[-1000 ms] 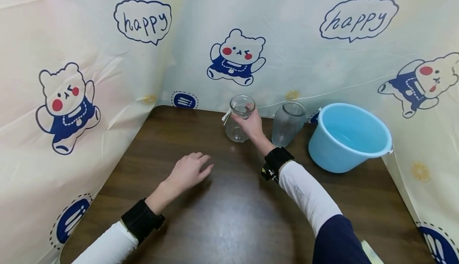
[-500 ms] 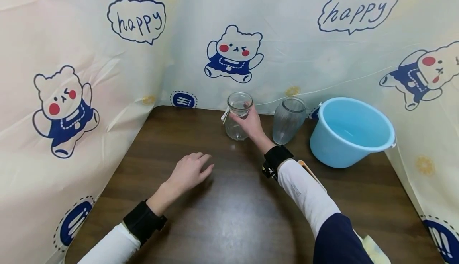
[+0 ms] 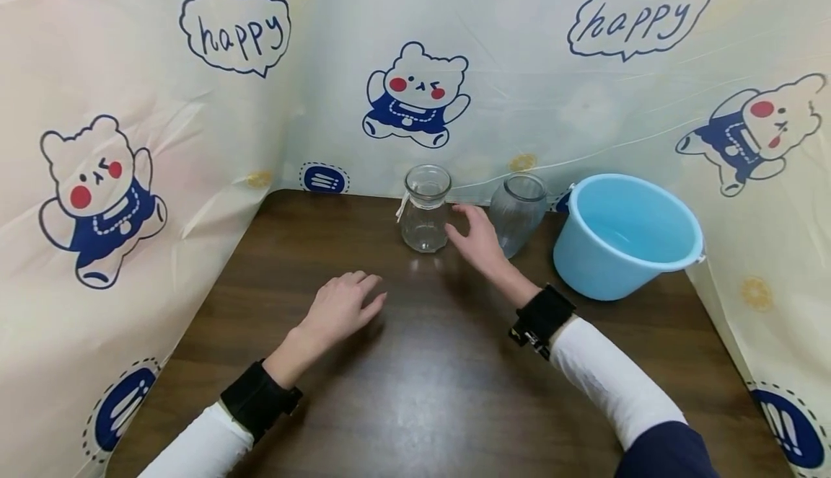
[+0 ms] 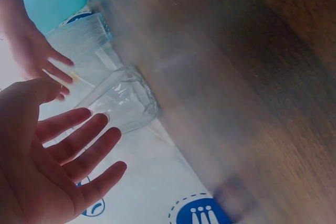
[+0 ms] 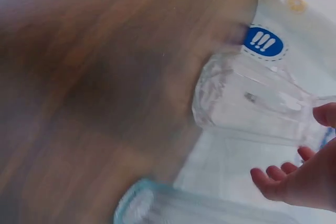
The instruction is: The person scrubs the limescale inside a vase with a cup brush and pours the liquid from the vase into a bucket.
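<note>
A clear glass vase (image 3: 425,226) with a white string tied at its neck stands upright near the table's back edge. Just to its right is my right hand (image 3: 479,241), fingers loosely spread and holding nothing. The right wrist view has this hand (image 5: 302,177) beside the vase's (image 5: 252,98) neck, thumb apart from the fingers. Behind the hand stands a bluish ribbed glass vase (image 3: 516,211), partly covered by it. My left hand (image 3: 339,308) hovers low over the table at left of centre, relaxed and holding nothing; its fingers (image 4: 89,156) spread in the left wrist view.
A light blue bucket (image 3: 594,269) stands on the right of the brown wooden table (image 3: 415,384), beside the ribbed vase. Printed cloth (image 3: 519,117) with bears hangs behind the table and along its sides.
My right hand has let go of the clear vase's neck and drawn back to the right. The vase stays standing in place. My left hand has hardly moved.
</note>
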Demonstrator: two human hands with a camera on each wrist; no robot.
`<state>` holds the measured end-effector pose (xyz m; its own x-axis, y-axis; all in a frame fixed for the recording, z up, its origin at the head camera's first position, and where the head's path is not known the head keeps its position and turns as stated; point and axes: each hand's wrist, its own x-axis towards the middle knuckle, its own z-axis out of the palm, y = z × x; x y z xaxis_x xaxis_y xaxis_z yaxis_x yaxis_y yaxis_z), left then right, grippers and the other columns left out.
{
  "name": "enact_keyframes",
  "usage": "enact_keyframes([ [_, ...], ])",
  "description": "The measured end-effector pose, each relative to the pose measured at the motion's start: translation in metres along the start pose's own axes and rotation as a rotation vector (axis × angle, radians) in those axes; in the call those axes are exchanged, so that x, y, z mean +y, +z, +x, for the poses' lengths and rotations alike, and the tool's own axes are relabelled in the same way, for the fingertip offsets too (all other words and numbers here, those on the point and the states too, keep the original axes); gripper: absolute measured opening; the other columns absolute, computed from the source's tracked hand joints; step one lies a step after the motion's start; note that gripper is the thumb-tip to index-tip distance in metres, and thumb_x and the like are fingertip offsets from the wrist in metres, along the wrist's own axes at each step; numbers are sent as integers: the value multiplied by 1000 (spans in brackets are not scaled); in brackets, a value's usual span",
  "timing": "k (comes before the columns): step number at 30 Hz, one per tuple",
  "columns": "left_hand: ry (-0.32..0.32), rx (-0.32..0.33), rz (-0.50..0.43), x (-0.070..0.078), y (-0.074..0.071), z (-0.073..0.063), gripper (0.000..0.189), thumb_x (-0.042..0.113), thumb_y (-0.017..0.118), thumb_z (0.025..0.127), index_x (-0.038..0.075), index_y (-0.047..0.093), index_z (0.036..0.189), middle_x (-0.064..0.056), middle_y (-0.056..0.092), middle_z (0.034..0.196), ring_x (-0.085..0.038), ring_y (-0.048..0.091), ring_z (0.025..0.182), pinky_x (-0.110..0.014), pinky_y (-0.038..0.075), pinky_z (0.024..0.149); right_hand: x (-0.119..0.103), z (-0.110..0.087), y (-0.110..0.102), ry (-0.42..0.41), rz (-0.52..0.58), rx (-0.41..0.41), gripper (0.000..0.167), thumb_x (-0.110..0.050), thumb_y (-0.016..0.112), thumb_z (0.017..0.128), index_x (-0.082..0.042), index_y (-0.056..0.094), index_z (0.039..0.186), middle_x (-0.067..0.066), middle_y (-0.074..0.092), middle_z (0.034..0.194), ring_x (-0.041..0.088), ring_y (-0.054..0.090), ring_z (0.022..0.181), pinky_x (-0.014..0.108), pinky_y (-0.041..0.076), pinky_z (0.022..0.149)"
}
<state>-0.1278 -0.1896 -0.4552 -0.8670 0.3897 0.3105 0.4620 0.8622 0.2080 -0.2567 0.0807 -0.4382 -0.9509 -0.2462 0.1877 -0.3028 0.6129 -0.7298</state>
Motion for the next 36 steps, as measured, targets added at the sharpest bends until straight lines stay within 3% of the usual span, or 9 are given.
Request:
enact_keyframes([
  [7, -3, -4, -13, 2, 0, 4, 32, 28, 73, 98, 3, 74, 118, -14, 74, 106, -32, 72, 93, -51, 59, 79, -14, -47, -32, -78, -125, -48, 48, -24, 65, 102, -1, 55, 144, 20, 48, 153, 36, 43, 144, 52, 37, 116],
  [15, -6, 6, -47, 4, 4, 5, 33, 29, 71, 99, 3, 74, 119, -14, 74, 109, -32, 72, 96, -51, 59, 82, -9, -96, -60, -115, -123, -83, 49, -24, 67, 102, -3, 55, 145, 18, 49, 153, 35, 46, 142, 56, 40, 114],
  [24, -51, 27, -97, 2, 6, 16, 36, 30, 69, 100, 7, 71, 128, -12, 72, 116, -33, 70, 104, -51, 58, 82, 13, -125, -75, -77, -158, -37, 49, -22, 67, 102, -2, 54, 144, 19, 54, 147, 34, 50, 136, 56, 46, 107],
  [36, -53, 33, -126, 9, 11, 25, 37, 29, 68, 100, 7, 70, 129, -13, 72, 117, -33, 70, 104, -51, 58, 82, 23, -134, -77, -15, -151, -47, 47, -21, 66, 102, -3, 54, 143, 20, 54, 146, 35, 51, 135, 57, 43, 110],
])
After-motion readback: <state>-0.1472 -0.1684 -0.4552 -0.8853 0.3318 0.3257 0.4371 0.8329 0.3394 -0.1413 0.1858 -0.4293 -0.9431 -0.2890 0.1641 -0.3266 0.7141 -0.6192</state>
